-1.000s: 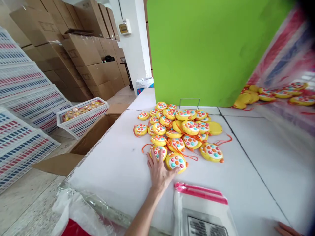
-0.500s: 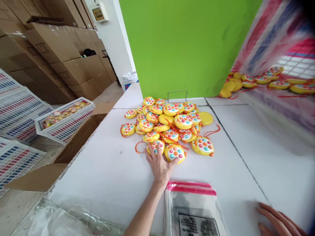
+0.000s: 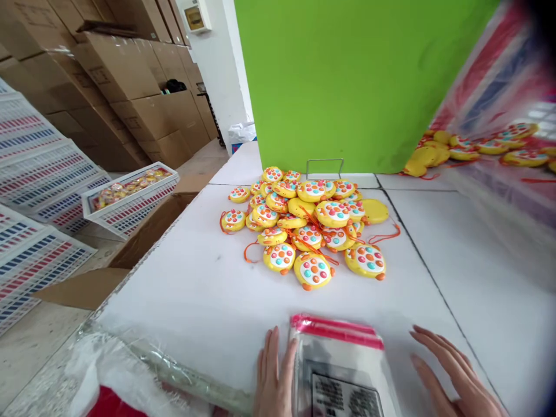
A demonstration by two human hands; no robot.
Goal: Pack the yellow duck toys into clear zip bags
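Bags (image 3: 339,350) between spread left hand (image 3: 274,379), spread right hand (image 3: 456,379); basket (image 3: 134,213) holds yellow items (image 3: 130,188).

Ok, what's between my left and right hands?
In the head view, a stack of clear, pink-edged plastic bags lies between your left hand and right hand, with bare white tabletop nearer the right.

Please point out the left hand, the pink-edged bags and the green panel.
Left hand (image 3: 275,375): head view, back of the hand.
Pink-edged bags (image 3: 345,360): head view, plastic front.
Green panel (image 3: 360,87): head view, middle of face.
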